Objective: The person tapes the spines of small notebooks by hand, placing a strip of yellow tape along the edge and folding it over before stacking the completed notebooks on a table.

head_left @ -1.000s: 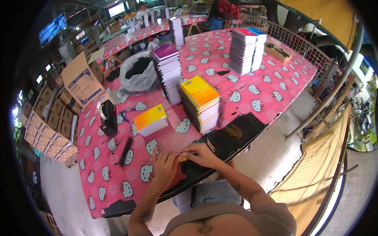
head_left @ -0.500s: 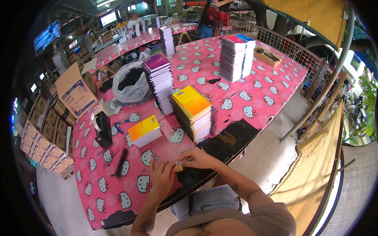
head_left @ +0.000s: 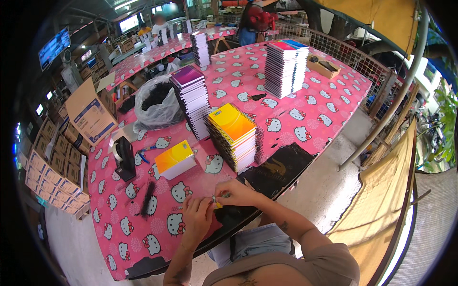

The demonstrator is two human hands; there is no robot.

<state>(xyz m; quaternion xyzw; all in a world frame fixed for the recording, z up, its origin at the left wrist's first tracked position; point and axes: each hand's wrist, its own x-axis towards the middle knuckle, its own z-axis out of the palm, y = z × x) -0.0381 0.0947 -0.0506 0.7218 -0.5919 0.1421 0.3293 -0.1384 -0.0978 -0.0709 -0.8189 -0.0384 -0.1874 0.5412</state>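
My left hand (head_left: 196, 217) and my right hand (head_left: 237, 192) meet at the near edge of a table under a pink cartoon-cat cloth (head_left: 305, 109). Together they pinch a small yellow and silver item (head_left: 215, 202) between the fingertips; what it is I cannot tell. A black cloth or bag (head_left: 275, 167) lies just right of my hands. Behind them stands a stack of spiral notebooks with a yellow-orange cover (head_left: 233, 136). A smaller yellow-orange bundle (head_left: 175, 159) lies to the left.
A black tape dispenser (head_left: 125, 157), a black comb-like tool (head_left: 147, 198) and a blue pen lie at the left. Taller notebook stacks (head_left: 192, 97) (head_left: 284, 67), a grey plastic bag (head_left: 155, 102) and cardboard boxes (head_left: 89, 112) stand behind. A wire fence (head_left: 348, 52) borders the far right; other people work at the back.
My hands have stayed together at the table edge, working the small item. The view has shifted slightly as my head moved.
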